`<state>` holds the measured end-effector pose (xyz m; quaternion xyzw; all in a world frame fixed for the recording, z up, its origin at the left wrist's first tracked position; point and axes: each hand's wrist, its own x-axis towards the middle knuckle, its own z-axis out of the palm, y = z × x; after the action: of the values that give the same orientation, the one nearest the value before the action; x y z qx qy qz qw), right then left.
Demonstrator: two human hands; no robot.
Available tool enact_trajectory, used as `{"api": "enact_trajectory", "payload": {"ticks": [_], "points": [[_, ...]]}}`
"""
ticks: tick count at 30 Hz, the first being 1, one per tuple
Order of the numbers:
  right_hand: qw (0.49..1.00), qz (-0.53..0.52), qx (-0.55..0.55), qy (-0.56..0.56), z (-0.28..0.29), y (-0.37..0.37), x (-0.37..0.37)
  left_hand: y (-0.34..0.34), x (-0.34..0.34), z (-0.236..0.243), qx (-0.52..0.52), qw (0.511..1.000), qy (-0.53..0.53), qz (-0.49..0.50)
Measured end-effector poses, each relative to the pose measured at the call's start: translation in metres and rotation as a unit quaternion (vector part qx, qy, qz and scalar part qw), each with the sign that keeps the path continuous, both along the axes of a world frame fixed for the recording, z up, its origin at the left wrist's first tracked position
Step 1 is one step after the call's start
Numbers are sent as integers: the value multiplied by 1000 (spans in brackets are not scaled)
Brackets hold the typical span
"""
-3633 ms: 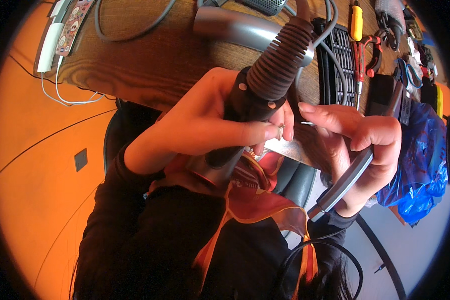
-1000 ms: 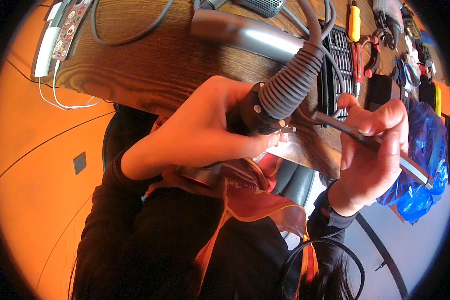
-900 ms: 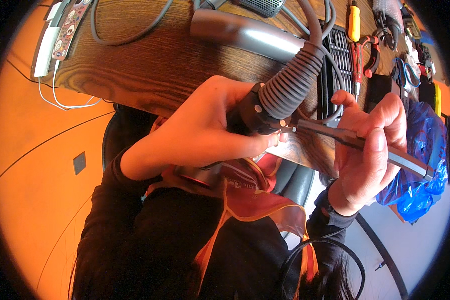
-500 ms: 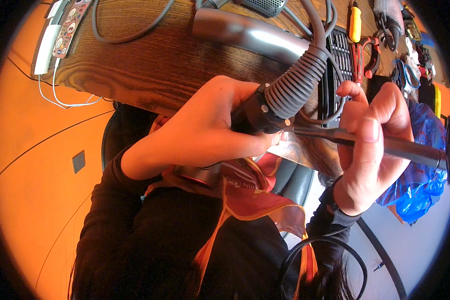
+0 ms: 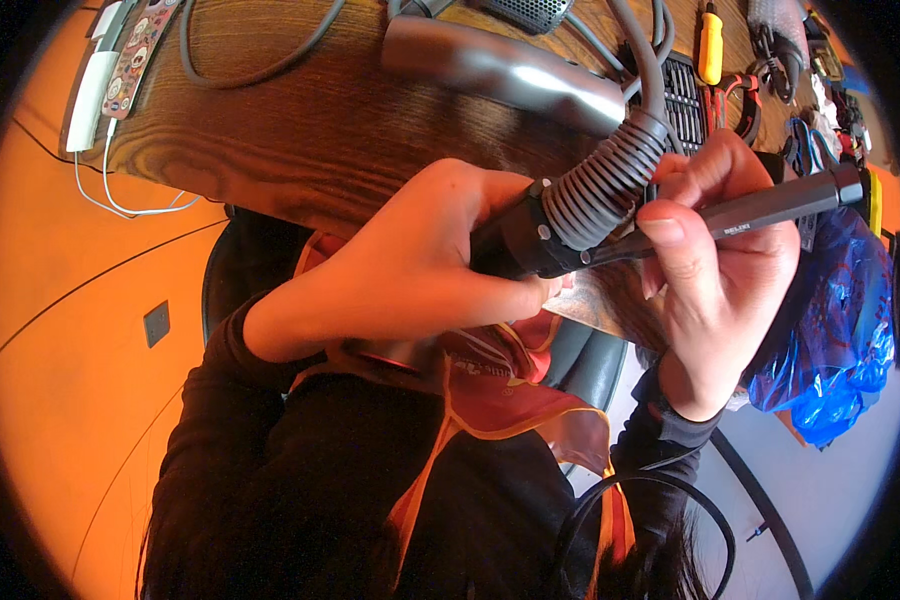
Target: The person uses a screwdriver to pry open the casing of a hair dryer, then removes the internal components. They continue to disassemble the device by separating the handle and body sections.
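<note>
My left hand is wrapped round a black tool handle with small screw heads round its collar. A ribbed grey cable sleeve rises from that end, leading into a thick cable. Between the thumb and fingers of my right hand is a slim dark screwdriver. Its shaft points left, its tip at or close to the collar's edge; exact contact I cannot make out. The screwdriver's back end slants up to the right. Most of the handle is hidden inside my left hand.
Behind my hands, a shiny grey tube lies on the wooden table. Further right are a bit set, a yellow-handled screwdriver and red-handled pliers. A blue plastic bag hangs at the right; a white power strip is far left.
My right hand has shifted its grip on the screwdriver, whose back end has swung upward. The black handle and ribbed sleeve have tilted slightly to the right in my left hand.
</note>
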<state>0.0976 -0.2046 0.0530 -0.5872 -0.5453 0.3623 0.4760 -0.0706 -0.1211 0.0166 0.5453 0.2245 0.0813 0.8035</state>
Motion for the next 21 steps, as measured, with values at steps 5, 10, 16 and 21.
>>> {"api": "enact_trajectory", "payload": {"ticks": [5, 10, 16, 21], "points": [[988, -29, 30, 151, -14, -5, -3, 0, -1, -1, -12, 1000, -3, 13], [980, -50, 1, 190, -21, -17, -8, -2, 0, -2, -21, 999, -10, 30], [949, -145, 8, 280, -27, -16, -14, 1, -1, -2, -14, 1000, 5, 21], [942, -185, 32, 279, -24, -12, -16, 1, 0, -1, -27, 999, -20, 22]]}}
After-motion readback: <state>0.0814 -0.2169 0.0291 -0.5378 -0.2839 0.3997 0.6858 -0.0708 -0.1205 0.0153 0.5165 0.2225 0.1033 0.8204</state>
